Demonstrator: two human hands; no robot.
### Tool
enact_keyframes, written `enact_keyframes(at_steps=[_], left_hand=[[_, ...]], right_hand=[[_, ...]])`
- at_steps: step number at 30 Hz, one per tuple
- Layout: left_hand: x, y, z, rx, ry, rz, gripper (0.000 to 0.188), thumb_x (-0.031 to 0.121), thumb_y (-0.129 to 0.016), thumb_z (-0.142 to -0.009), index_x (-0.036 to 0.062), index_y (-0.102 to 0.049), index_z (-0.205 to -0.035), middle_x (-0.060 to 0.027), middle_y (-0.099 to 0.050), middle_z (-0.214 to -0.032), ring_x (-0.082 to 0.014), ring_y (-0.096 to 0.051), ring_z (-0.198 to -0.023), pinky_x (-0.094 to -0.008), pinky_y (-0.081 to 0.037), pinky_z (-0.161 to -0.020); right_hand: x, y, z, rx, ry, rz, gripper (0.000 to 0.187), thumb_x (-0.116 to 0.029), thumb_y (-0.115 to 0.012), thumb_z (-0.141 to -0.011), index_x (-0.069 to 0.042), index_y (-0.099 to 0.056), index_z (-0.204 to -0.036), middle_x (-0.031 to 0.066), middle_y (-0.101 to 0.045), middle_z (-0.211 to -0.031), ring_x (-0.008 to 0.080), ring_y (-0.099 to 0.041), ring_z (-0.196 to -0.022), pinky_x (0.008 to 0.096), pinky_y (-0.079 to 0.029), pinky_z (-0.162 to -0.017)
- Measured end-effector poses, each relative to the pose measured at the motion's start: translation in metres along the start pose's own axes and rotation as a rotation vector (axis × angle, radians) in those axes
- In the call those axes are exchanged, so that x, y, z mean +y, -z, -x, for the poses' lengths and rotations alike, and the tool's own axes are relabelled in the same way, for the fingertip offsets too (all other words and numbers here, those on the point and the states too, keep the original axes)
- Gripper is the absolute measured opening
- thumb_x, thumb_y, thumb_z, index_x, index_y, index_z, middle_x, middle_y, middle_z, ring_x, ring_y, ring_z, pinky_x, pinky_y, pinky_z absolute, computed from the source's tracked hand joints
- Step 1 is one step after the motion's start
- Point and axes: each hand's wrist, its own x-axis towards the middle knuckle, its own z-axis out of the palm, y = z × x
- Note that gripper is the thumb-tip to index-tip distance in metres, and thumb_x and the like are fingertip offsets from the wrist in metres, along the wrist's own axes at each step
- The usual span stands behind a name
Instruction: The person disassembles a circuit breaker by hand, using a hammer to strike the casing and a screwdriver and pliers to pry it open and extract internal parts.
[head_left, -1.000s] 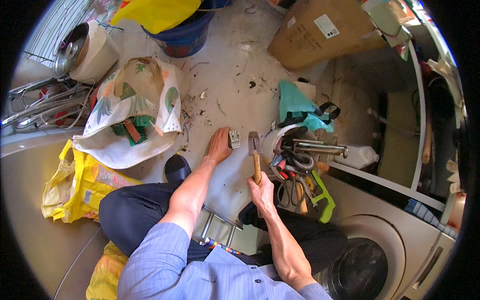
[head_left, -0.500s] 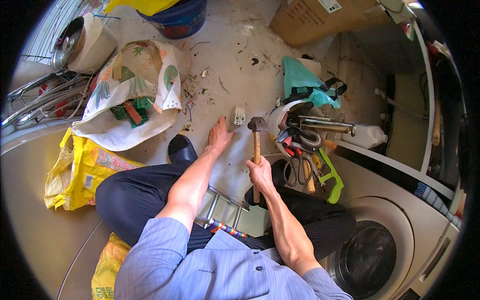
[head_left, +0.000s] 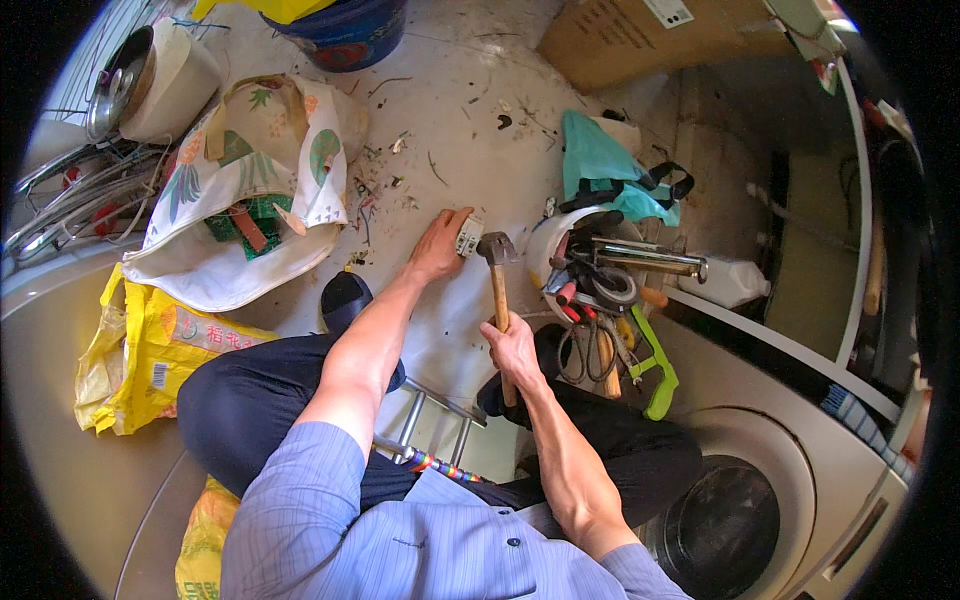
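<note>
My left hand is down at the floor, its fingers closed around the left side of a small white plastic block with dark openings on its top. The block's left edge is hidden by the fingers. In my right hand is a hammer, gripped by its wooden handle. The dark metal hammer head is just right of the block and appears apart from it. Under my right fist the handle's lower end sticks out.
A white patterned bag holding green pieces lies at left, beside a yellow plastic bag. At right are a white bucket of tools, a teal bag and a round-doored machine. Debris litters the floor.
My left hand has gone from beside the white block to gripping it, and the block now sits tilted. The hammer stays in my right hand, its head leaning a little more left.
</note>
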Motion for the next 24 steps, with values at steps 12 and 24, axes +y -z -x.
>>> enact_keyframes(at_steps=[12,24], left_hand=[[0.001,0.001,-0.007,0.161,-0.056,0.093,0.066,0.008,-0.08,-0.071,0.0049,-0.053,-0.131,-0.0221,-0.057,-0.127,-0.0419,-0.055,-0.12,-0.0466,-0.047,-0.101],[0.001,0.011,-0.007,0.136,-0.004,0.085,0.047,0.007,-0.071,-0.077,0.0022,-0.057,-0.122,-0.0236,-0.06,-0.122,-0.0439,-0.055,-0.114,-0.0482,-0.046,-0.098]], right_hand=[[-0.014,0.016,-0.015,0.009,0.026,0.087,0.031,-0.027,-0.071,-0.085,0.001,-0.062,-0.096,0.0119,-0.062,-0.075,0.0219,-0.06,-0.07,0.0392,-0.051,-0.068],[-0.125,0.028,0.043,0.505,1.018,-0.064,0.009,-0.006,-0.066,-0.096,-0.004,-0.057,-0.098,0.0029,-0.059,-0.071,0.0099,-0.057,-0.059,0.0258,-0.046,-0.053]])
